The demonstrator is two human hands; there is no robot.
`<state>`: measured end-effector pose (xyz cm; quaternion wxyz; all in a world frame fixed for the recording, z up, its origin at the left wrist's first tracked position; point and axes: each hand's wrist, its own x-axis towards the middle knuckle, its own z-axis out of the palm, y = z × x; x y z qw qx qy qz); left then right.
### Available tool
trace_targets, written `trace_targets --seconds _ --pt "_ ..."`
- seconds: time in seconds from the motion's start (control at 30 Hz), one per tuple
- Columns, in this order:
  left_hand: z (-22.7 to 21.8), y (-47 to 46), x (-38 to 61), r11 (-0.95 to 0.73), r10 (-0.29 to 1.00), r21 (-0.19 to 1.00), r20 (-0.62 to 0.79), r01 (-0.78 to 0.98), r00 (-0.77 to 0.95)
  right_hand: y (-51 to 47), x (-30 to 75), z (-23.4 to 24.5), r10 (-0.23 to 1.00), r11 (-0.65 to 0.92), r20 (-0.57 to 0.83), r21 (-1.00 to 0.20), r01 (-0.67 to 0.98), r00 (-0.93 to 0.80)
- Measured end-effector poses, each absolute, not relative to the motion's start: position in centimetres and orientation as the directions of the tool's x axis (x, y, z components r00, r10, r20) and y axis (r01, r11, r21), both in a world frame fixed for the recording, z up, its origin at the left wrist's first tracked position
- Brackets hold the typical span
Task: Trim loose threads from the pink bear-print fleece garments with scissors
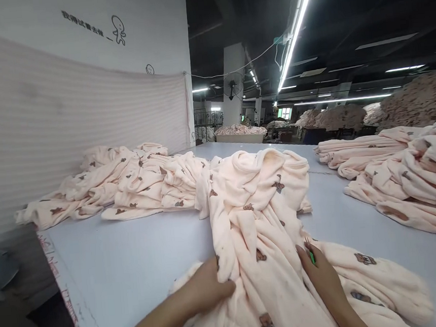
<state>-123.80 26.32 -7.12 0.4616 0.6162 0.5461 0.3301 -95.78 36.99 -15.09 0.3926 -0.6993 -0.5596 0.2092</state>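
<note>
Dark factory hall with long ceiling lamps lies behind a wide grey worktop point(134, 257), and a striped cloth hangs on the wall at the left; on this worktop a peach fleece garment point(262, 231) with small brown bear prints lies in front of the person, its near end bunched at the front edge. The left hand point(206, 289) rests on the fabric with its fingers closed into a fold; the right hand point(321, 271) presses on the garment and holds a small green tool point(310, 254), whose kind I cannot tell. The long axis of the garment runs from the near edge away from the person, and its far, rolled end points toward the loose heap point(128, 184) of the same fabric at the back left. I judge that the tip of the tool may snag or cut the soft pile if the hand slides; also a pull may drag the touching heap along; the folded stack point(357, 148) and the pile point(418, 181) at the right are well apart.
</note>
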Motion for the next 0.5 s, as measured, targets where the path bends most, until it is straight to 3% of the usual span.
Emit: trace_targets --seconds 0.13,0.2,0.27,0.33,0.43,0.5 --pt "-1.0 25.0 -124.4 0.035 0.962 0.976 -0.09 0.214 0.256 34.9 -93.9 -15.5 0.943 -0.065 0.136 -0.819 0.57 0.303" --pt "-0.1 24.2 -123.4 -0.017 0.971 0.981 -0.03 0.192 0.237 34.4 -93.4 -15.6 0.943 -0.058 0.136 -0.833 0.551 0.305" --pt "-1.5 23.1 -121.1 -0.117 0.972 0.942 0.043 0.315 0.232 34.1 -93.2 -15.7 0.942 -0.055 0.135 -0.84 0.54 0.306" --pt "-4.0 22.2 -118.4 -0.148 0.944 0.83 -0.044 0.537 0.328 34.0 -93.0 -15.9 0.941 -0.06 0.132 -0.841 0.538 0.311" --pt "-6.4 21.3 -117.1 -0.12 0.897 0.776 -0.183 0.619 0.403 34.0 -92.5 -16.3 0.939 -0.061 0.133 -0.843 0.535 0.316" --pt "-5.6 21.1 -119.0 -0.116 0.877 0.806 -0.191 0.581 0.441 34.1 -92.1 -16.6 0.941 -0.055 0.134 -0.844 0.533 0.309"
